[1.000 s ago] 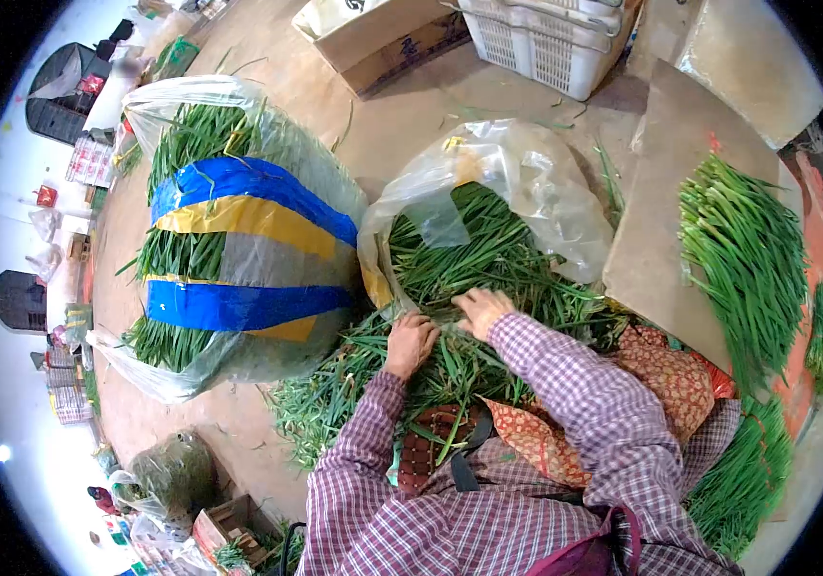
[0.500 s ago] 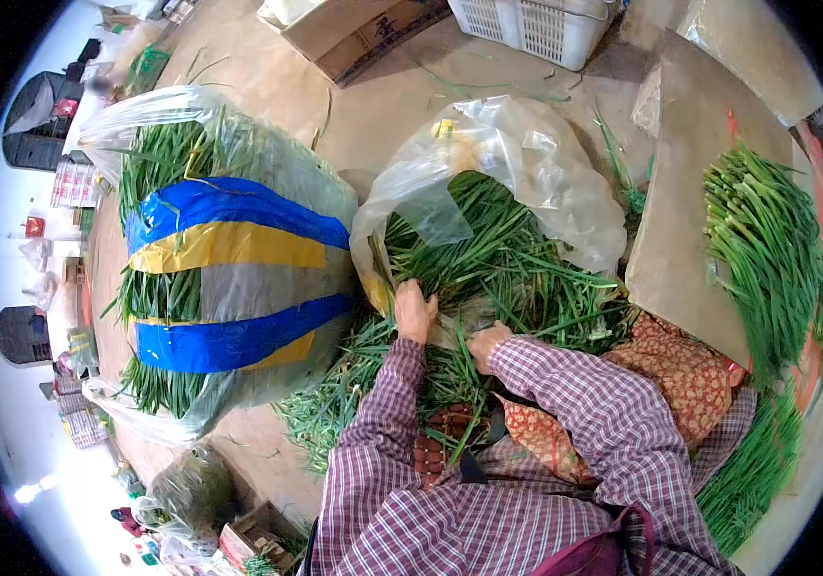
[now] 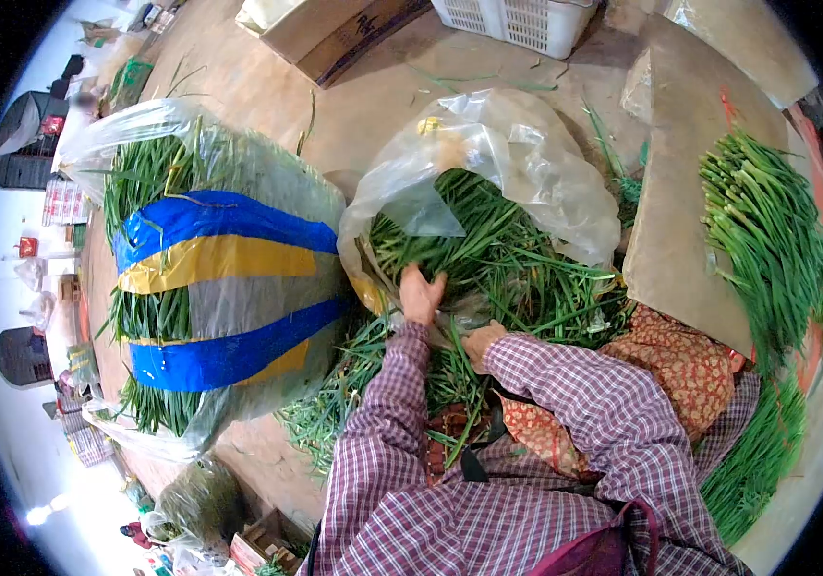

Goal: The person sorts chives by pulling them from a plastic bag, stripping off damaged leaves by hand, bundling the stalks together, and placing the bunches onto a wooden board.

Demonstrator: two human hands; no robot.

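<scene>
A clear plastic bag (image 3: 565,206) lies open in front of me, with long green leaves (image 3: 498,230) inside it. My left hand (image 3: 420,294) reaches over the bag's near rim against the leaves, thumb apart from the fingers; its fingertips are partly hidden among them. To its right, my right hand (image 3: 481,344) is closed at the near edge of the bag, its fingers curled on the plastic. Loose leaves (image 3: 335,403) lie below both hands. Left of the bag stands a full bag of greens (image 3: 267,259) wrapped with blue and yellow bands.
A bundle of green stalks (image 3: 762,221) rests on a tan board (image 3: 671,192) at the right, with more greens (image 3: 757,470) below. A cardboard box (image 3: 335,38) and a white crate (image 3: 527,24) stand at the far side. Another filled bag (image 3: 202,499) sits lower left.
My left hand has moved up and forward into the bag's opening. My right hand has come down to the bag's near edge and closed. The view has shifted slightly.
</scene>
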